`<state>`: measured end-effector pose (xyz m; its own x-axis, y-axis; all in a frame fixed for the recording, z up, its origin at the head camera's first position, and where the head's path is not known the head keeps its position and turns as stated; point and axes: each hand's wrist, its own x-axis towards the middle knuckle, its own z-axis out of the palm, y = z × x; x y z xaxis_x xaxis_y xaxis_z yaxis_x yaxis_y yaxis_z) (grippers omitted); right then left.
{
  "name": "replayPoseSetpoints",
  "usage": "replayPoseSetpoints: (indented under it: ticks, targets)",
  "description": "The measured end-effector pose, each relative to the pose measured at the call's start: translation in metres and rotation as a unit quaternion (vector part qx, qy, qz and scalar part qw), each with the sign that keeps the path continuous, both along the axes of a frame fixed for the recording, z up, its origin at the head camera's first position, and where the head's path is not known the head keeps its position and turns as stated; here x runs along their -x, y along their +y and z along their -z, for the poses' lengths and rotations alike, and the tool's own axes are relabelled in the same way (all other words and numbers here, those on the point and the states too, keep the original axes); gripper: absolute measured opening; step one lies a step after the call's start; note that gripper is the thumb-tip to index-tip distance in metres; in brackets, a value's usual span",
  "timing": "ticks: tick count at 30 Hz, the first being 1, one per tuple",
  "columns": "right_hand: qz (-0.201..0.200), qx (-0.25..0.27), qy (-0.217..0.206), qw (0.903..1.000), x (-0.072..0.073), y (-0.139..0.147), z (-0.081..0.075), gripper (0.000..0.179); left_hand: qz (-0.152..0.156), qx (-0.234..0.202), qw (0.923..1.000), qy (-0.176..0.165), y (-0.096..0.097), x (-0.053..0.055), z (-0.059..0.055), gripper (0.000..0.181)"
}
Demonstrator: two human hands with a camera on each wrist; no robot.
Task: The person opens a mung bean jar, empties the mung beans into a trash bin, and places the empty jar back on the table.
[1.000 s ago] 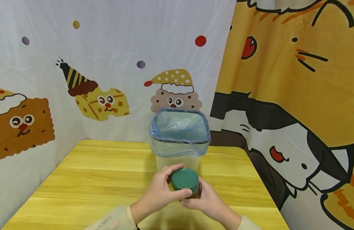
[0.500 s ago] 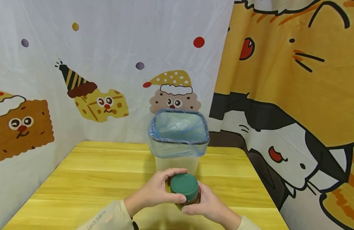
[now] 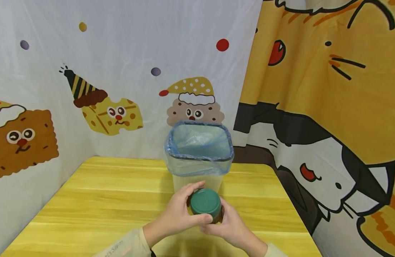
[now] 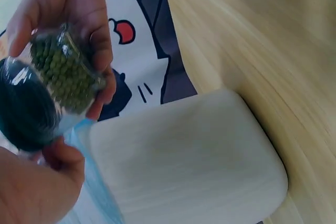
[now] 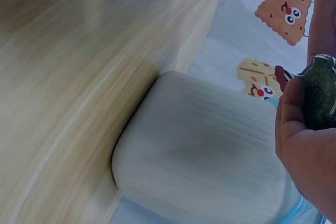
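Note:
A clear jar (image 4: 65, 72) filled with small green beans is held between both hands above the table, in front of the bin. Its dark green lid (image 3: 205, 201) faces up toward the head camera. My left hand (image 3: 177, 210) grips the lid, thumb on the near side and fingers round the far side. Lower down, my right hand (image 3: 229, 225) holds the jar's body, its fingers wrapped round the glass in the left wrist view. In the right wrist view, the jar's lid is out of frame.
Just beyond the hands stands a pale bin (image 3: 197, 182) with a blue plastic liner (image 3: 198, 166) folded over its rim. It rests on a yellow wood-grain table (image 3: 120, 192). Cartoon-printed cloths (image 3: 126, 53) hang behind the table and along its right side.
The jar dips slightly toward me and tilts, showing more of its body, then comes back up. Both hands keep hold of it throughout.

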<state>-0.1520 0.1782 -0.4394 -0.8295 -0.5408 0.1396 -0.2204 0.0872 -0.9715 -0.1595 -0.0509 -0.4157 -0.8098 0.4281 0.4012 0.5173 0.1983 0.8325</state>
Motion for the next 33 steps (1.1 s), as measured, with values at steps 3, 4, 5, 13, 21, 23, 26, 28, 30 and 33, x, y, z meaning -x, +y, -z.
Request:
replayPoseSetpoints:
  ticks: [3,4,5,13,21,23,26,28,30,33]
  targets:
    - [0.005,0.003,-0.006,1.0000,0.001,0.001,0.001,0.068,0.038,0.010,0.9992,-0.004,-0.008,0.003,0.000,0.080]
    - [0.006,0.004,-0.008,0.9999,0.001,0.002,0.001,0.069,0.047,0.013,0.9988,-0.004,-0.010,0.003,0.000,0.079]
    - [0.007,0.003,-0.010,0.9999,0.002,0.002,0.001,0.070,0.054,0.015,0.9984,-0.003,-0.012,0.003,0.000,0.079]
    - [0.005,-0.004,-0.024,0.9997,0.003,0.000,0.003,0.073,0.068,0.009,0.9976,-0.010,-0.018,0.004,0.004,0.075]
    - [-0.003,-0.001,-0.001,1.0000,0.000,-0.003,0.003,0.066,0.009,0.019,0.9994,-0.029,-0.017,0.000,0.003,0.081]
    - [-0.014,0.003,0.004,0.9999,-0.001,-0.004,0.004,0.064,-0.005,0.022,0.9990,-0.038,-0.016,-0.001,0.004,0.085]
    - [-0.029,0.009,0.010,0.9995,-0.003,-0.005,0.004,0.063,-0.004,0.031,0.9986,-0.044,-0.015,-0.002,0.005,0.091]
    - [-0.031,0.013,0.013,0.9994,-0.003,-0.005,0.004,0.064,0.007,0.032,0.9984,-0.047,-0.016,-0.001,0.006,0.093]
    - [-0.031,0.013,0.013,0.9993,-0.003,-0.005,0.003,0.064,0.021,0.032,0.9985,-0.038,-0.018,-0.001,0.006,0.094]
    - [-0.029,0.010,0.013,0.9994,-0.003,-0.005,0.003,0.065,0.041,0.031,0.9983,-0.028,-0.020,-0.002,0.006,0.092]
